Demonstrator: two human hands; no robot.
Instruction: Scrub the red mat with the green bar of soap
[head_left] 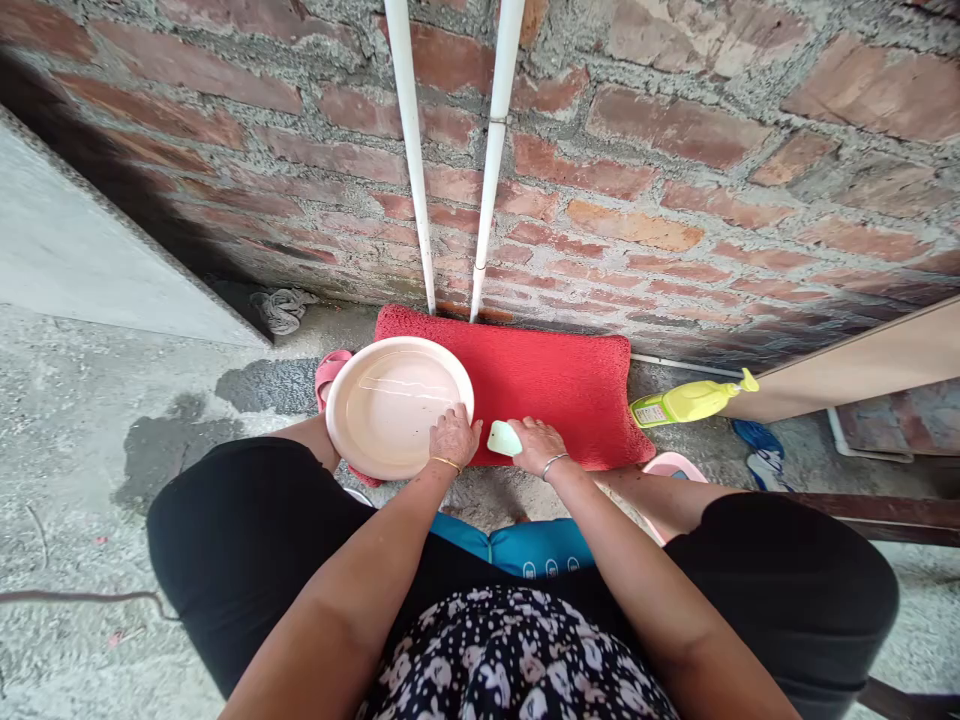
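Observation:
My left hand [454,437] is at the right rim of a round, pale pink basin [339,440] with clear water in it. Its fingers curl over the rim. Just to the right, my right hand [538,445] grips a pale green object [503,438] with a rounded end and a small dark dot; it may be a scrub brush, but its far part is under my fingers. Both hands are over the near edge of a red, rough-textured slab [555,390]. The basin overlaps the slab's left part.
A yellow-green pump bottle [682,402] lies tilted right of the slab. Two white pipes [491,150] run down the brick wall [637,180] behind. A grey cloth [283,310] lies at the back left. Wet patches [176,455] mark the concrete floor. Pink slippers [675,466] are at my feet.

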